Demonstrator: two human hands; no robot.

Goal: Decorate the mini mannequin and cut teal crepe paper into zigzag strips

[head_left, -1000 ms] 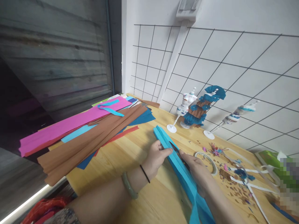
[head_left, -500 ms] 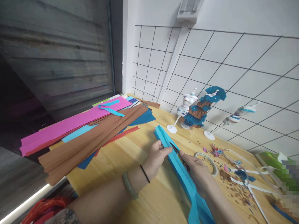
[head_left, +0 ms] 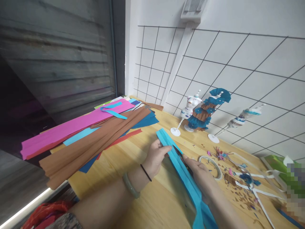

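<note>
My left hand (head_left: 156,155) pinches a long folded strip of light-blue crepe paper (head_left: 176,160) between thumb and fingers, near its far end. My right hand (head_left: 196,170) is closed around dark-bladed scissors (head_left: 176,149), whose blades lie along the right side of the paper. The handles are mostly hidden by my fingers. From my hands the blue paper runs down toward the bottom edge of the view, where it twists and spreads. A roll of tape (head_left: 215,165) lies just right of my right hand.
Crepe paper sheets, pink (head_left: 71,128) and brown (head_left: 100,143) among them, are piled at left. Small mannequins (head_left: 190,106) stand by the gridded wall, one in a blue-and-brown paper dress (head_left: 203,113). Paper scraps (head_left: 243,194) and white strips (head_left: 264,206) litter the right side.
My left hand has shifted slightly left and down along the paper. The strip's far end has moved a little left, and less of the scissor blades shows.
</note>
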